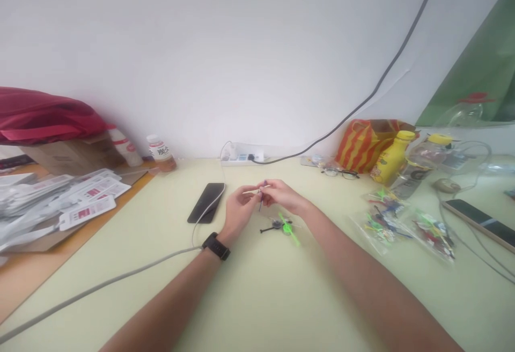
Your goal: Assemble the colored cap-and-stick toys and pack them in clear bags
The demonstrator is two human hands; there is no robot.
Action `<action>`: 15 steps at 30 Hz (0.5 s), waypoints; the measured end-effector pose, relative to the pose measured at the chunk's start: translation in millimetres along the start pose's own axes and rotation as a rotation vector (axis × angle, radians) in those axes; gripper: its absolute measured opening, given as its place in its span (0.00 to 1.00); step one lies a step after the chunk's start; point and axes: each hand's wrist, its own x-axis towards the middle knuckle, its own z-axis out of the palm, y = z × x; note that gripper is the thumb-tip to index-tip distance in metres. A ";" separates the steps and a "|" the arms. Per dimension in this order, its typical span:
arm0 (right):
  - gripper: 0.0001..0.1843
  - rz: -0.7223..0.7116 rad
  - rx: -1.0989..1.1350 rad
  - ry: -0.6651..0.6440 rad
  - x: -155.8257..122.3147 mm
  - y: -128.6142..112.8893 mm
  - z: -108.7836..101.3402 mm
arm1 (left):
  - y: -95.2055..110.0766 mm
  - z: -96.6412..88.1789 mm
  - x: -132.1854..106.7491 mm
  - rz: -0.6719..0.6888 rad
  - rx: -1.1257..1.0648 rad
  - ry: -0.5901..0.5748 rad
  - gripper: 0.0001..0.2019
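Observation:
Both hands meet above the pale green table (249, 298), just right of a black phone (206, 202). My left hand (238, 210), with a black watch on its wrist, pinches one end of a thin pale stick (252, 190). My right hand (281, 193) is closed on a small blue-purple plastic piece (262, 193) at the stick's other end. On the table just below the hands lie a small black-grey part (273, 226) and a bright green plastic piece (288, 229), touching each other.
A grey cable (120, 279) runs from the phone to the lower left. Clear bags of coloured plastic parts (402, 226) lie to the right, with glasses (340, 172), a yellow bottle (392, 159) and a striped bag behind. White packets (72, 202) pile up at left; a power strip (243, 154) sits by the wall.

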 end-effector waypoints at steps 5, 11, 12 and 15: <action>0.14 0.037 -0.036 -0.042 -1.2 3.0 -4.4 | -6.7 -1.7 2.4 0.103 0.190 -0.049 0.15; 0.07 0.010 -0.261 0.022 1.0 8.7 1.4 | -11.3 -0.6 3.1 0.234 0.314 -0.066 0.07; 0.07 0.011 -0.299 0.032 0.8 8.6 2.2 | -11.4 0.1 2.6 0.251 0.331 -0.065 0.06; 0.07 0.016 -0.439 0.072 0.3 7.2 3.6 | -12.2 2.1 0.9 0.254 0.359 -0.062 0.05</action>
